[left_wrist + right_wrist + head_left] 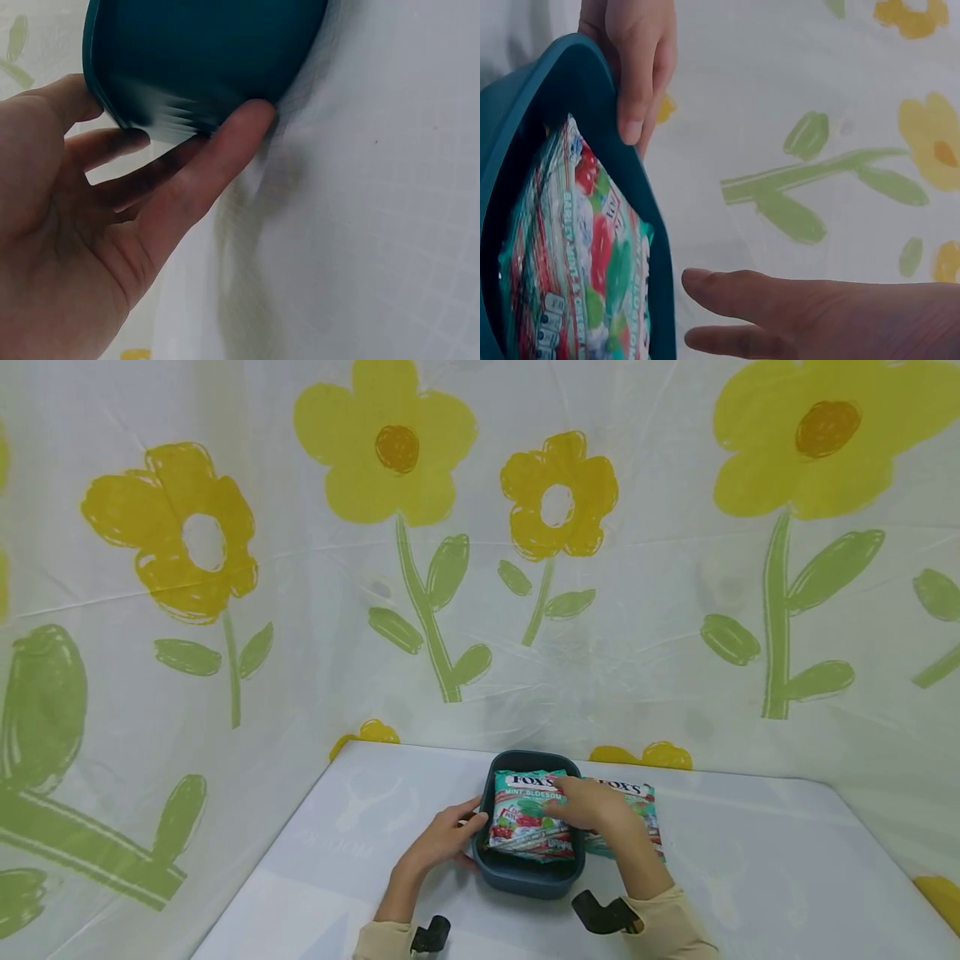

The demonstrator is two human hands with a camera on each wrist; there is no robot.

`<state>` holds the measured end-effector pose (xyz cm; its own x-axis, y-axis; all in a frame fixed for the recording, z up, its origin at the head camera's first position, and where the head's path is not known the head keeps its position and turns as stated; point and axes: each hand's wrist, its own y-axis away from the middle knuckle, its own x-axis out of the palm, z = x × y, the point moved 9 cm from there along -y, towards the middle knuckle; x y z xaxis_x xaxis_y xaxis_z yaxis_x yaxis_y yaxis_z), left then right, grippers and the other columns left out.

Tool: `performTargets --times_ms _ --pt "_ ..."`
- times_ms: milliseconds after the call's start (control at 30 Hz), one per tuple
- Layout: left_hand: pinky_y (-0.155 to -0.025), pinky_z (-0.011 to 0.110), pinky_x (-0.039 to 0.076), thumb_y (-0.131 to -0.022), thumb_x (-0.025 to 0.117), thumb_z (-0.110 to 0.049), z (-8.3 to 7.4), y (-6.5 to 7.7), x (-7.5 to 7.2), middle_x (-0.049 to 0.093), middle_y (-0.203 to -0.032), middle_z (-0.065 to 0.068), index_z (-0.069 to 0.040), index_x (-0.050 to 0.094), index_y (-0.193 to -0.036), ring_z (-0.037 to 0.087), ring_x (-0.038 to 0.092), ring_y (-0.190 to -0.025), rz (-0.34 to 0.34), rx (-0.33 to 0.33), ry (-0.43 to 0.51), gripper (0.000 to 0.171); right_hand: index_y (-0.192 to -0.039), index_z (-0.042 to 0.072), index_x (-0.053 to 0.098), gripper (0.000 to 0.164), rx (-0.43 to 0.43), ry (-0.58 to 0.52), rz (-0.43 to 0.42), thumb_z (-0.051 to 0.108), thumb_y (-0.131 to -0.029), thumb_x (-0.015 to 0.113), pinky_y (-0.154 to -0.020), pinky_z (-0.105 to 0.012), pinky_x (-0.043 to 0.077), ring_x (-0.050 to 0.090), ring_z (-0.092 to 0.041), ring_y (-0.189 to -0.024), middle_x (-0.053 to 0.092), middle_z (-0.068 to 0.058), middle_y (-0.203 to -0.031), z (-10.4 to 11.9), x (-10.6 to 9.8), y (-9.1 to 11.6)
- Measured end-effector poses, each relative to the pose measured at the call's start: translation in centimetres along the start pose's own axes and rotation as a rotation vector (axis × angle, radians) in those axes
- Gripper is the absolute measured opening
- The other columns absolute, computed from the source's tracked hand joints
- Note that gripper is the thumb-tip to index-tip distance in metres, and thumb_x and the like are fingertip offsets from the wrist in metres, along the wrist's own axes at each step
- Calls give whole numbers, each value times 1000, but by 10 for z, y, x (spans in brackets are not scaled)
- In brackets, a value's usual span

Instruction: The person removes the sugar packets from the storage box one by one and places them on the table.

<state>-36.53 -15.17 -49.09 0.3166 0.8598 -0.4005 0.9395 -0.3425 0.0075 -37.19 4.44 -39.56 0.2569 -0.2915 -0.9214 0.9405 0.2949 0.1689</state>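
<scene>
A dark teal rectangular container (528, 885) stands on the white table. Inside lies a FOX'S candy bag (525, 818), green and red with mint and cherry pictures. My left hand (442, 835) touches the container's left side. In the left wrist view its fingertips (251, 116) lie spread against the outer wall. My right hand (592, 806) hovers over the container's right rim, fingers towards the bag. In the right wrist view, two extended fingers (720, 289) stand apart from the candy, holding nothing. A second FOX'S bag (647, 814) lies right of the container, partly hidden by my right hand and forearm.
The white table (750, 860) extends to both sides. A pale sheet with yellow flowers (386, 443) hangs behind it and along the left. Black wrist cameras (603, 912) sit at both beige sleeves.
</scene>
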Motion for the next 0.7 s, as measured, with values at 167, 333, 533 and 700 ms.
performTargets --times_ms 167,333,533,700 --pt "-64 36 62 -104 49 -31 -2 1 1 53 -138 26 -6 34 -152 31 59 -112 3 -4 -3 56 -139 5 53 59 18 0 -30 36 -91 68 -98 -64 47 56 -43 -121 60 -20 -134 6 5 -6" --pt "-64 39 62 -104 49 -30 -4 2 0 53 -138 26 -5 34 -152 32 61 -110 3 1 5 56 -134 3 56 58 29 -21 -78 37 -89 70 -93 -64 50 61 -42 -114 63 -21 -129 12 13 -16" --pt "-65 37 62 -103 49 -33 -1 1 1 55 -136 25 -6 35 -152 30 61 -109 3 -9 -10 57 -133 2 56 60 81 -56 -121 37 -88 72 -99 -71 42 56 -47 -120 58 -25 -133 10 26 -25" --pt "-65 36 62 -104 48 -33 -2 1 0 55 -136 24 -6 35 -152 29 61 -109 -2 -11 -17 57 -134 1 54 60 97 -79 -167 35 -88 72 -98 -67 46 54 -51 -118 52 -32 -135 7 35 -31"
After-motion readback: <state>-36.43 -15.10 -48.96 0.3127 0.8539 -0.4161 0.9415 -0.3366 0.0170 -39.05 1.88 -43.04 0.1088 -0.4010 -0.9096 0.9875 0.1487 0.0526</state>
